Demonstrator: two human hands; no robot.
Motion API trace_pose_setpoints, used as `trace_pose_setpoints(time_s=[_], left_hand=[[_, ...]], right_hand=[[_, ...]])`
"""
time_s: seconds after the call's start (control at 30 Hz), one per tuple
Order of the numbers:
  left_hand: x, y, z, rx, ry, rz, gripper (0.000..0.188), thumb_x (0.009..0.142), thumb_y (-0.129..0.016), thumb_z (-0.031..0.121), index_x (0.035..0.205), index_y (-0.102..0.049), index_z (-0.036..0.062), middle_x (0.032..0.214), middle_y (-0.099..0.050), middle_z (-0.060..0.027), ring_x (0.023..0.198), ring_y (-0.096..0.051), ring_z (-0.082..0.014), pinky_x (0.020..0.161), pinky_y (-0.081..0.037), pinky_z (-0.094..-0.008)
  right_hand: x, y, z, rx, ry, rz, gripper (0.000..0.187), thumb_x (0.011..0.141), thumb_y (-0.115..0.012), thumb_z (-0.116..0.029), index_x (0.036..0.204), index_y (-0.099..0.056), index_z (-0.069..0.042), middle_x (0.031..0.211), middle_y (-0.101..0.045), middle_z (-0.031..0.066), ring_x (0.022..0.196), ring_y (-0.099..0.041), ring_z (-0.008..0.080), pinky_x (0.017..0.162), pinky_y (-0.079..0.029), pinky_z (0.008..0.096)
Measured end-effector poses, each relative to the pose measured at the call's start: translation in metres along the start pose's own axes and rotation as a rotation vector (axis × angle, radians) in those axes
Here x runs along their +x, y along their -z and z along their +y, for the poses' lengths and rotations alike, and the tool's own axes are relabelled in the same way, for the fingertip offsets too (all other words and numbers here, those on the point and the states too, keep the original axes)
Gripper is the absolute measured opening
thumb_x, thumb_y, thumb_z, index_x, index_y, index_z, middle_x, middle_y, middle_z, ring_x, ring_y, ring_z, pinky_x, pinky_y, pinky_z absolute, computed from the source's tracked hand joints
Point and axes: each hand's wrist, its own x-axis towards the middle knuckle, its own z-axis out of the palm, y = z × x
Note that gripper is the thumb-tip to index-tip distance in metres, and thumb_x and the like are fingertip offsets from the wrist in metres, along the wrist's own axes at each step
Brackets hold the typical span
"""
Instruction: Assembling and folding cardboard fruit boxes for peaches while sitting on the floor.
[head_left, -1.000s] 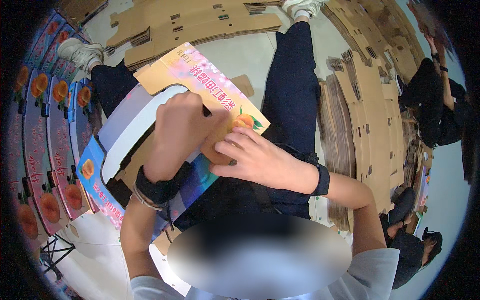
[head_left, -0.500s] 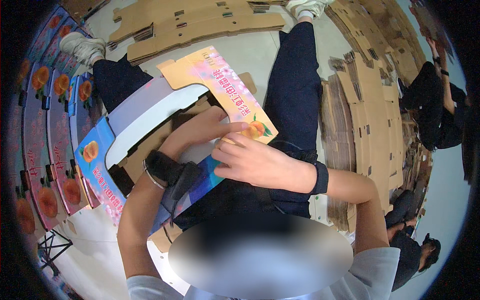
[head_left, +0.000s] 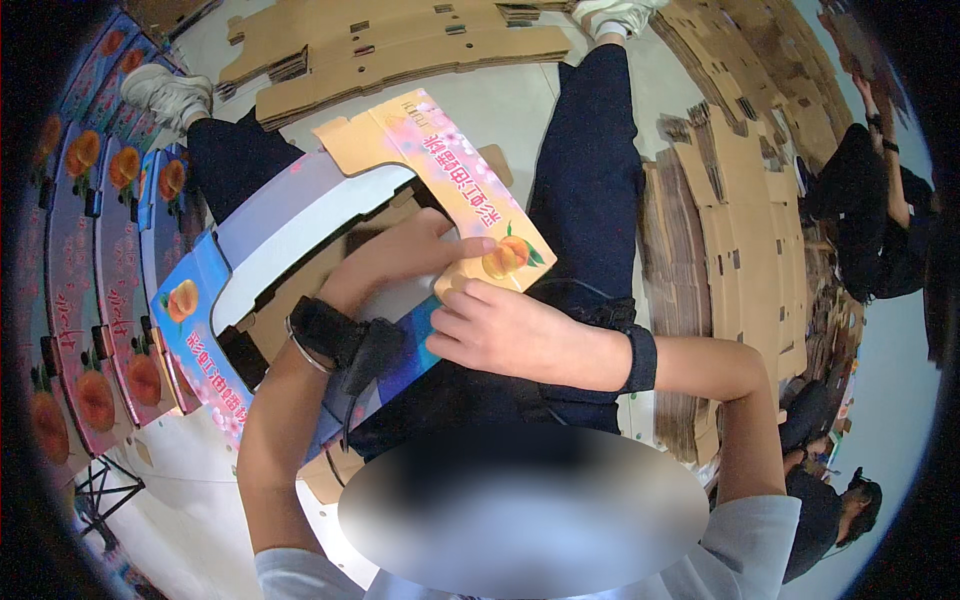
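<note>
A printed cardboard carton (head_left: 455, 170) lies tilted across my lap, orange and pink at its right end, blue at its left, with peach pictures. Its top has a large cut-out window, and bare brown cardboard shows inside. My left hand (head_left: 425, 250) reaches through that window and grips the edge of the orange end panel, one digit lying on top and the rest partly hidden inside. Next to it, my right hand (head_left: 510, 330) pinches the near right corner of the same carton with curled fingers. Its fingertips are partly hidden.
Finished printed cartons (head_left: 110, 270) stand stacked on the left. Flat brown cardboard stacks lie ahead (head_left: 400, 60) and along the right (head_left: 740, 260). A black folding stand (head_left: 108, 492) is at lower left. Other people in dark clothes (head_left: 860, 210) sit at the far right.
Both hands keep their places on the carton. My right hand has shifted very slightly at the corner, and the orange panel has tilted a little.
</note>
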Motion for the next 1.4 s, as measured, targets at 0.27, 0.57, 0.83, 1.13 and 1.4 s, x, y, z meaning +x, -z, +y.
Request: trace_pose_setpoints(time_s=[0.27, 0.57, 0.83, 1.13, 1.4], left_hand=[[-0.009, -0.004, 0.006, -0.069, -0.045, -0.031, 0.051, 0.085, -0.07, 0.039, 0.117, -0.064, -0.0011, 0.111, -0.068, -0.0107, 0.102, -0.06, -0.013, 0.091, -0.045, -0.0305], [-0.004, -0.007, -0.004, -0.05, -0.086, -0.004, 0.053, 0.085, -0.07, 0.042, 0.116, -0.064, -0.0014, 0.111, -0.068, -0.0137, 0.101, -0.062, -0.016, 0.091, -0.046, -0.0316], [-0.018, 0.011, 0.015, -0.058, 0.064, 0.056, 0.058, 0.084, -0.069, 0.046, 0.112, -0.065, -0.0041, 0.102, -0.069, -0.0109, 0.09, -0.062, -0.0132, 0.082, -0.048, -0.0282], [-0.006, -0.001, -0.006, -0.065, 0.009, 0.045, 0.063, 0.081, -0.071, 0.05, 0.111, -0.065, -0.0047, 0.101, -0.069, -0.0118, 0.091, -0.062, -0.013, 0.081, -0.048, -0.0291], [-0.004, 0.001, -0.006, 0.023, 0.01, 0.074, 0.07, 0.079, -0.068, 0.057, 0.109, -0.066, -0.0063, 0.096, -0.069, -0.0122, 0.087, -0.062, -0.0152, 0.079, -0.048, -0.0302]], right_hand=[[0.001, 0.0, 0.004, 0.089, 0.099, 0.039, 0.014, 0.073, -0.058, -0.023, 0.083, -0.054, -0.013, 0.081, -0.052, 0.0004, 0.081, -0.055, 0.0161, 0.071, -0.041, 0.0289], [0.007, 0.002, 0.004, 0.077, 0.124, -0.035, 0.014, 0.072, -0.059, -0.022, 0.081, -0.054, -0.012, 0.079, -0.051, 0.0012, 0.077, -0.055, 0.0159, 0.067, -0.041, 0.0297], [0.002, 0.005, 0.005, -0.031, -0.039, 0.047, 0.02, 0.069, -0.059, -0.021, 0.085, -0.051, -0.011, 0.079, -0.048, 0.0015, 0.069, -0.053, 0.0136, 0.061, -0.042, 0.0258], [0.003, 0.007, 0.0, 0.005, 0.034, 0.017, 0.015, 0.072, -0.06, -0.022, 0.079, -0.053, -0.01, 0.077, -0.05, 0.0011, 0.067, -0.056, 0.0135, 0.059, -0.041, 0.0268], [0.0, 0.01, 0.002, -0.065, 0.006, 0.008, 0.013, 0.074, -0.059, -0.022, 0.078, -0.054, -0.01, 0.076, -0.05, 0.0, 0.068, -0.055, 0.0121, 0.061, -0.04, 0.0261]])
